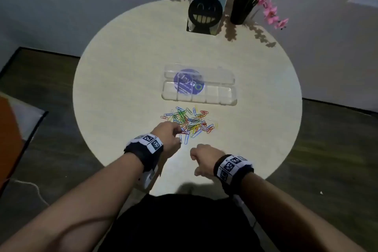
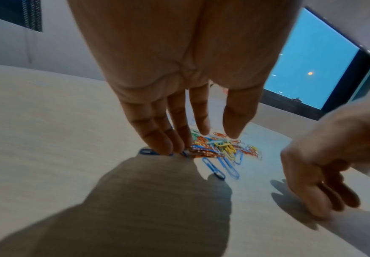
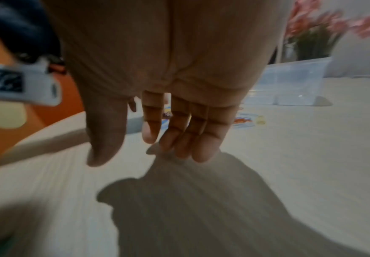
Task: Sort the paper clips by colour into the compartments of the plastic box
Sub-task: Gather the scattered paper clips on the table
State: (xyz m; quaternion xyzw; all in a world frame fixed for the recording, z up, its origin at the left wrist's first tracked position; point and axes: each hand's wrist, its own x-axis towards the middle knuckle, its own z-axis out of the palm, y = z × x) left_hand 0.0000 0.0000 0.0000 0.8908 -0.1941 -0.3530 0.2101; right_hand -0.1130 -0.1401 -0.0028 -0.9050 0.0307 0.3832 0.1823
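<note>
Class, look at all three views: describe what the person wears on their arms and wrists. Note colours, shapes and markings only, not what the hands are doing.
Both forearms are bare, with no sleeves. Each wrist carries a black band: the left wristband and the right wristband. Both bands hold white rectangular panels printed with black square-patterned markers. A white casing hangs under the left wrist. The left hand and right hand wear no gloves; no rings show.

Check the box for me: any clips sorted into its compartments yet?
No, the plastic box compartments look bare; the paper clips lie piled on the table.
</note>
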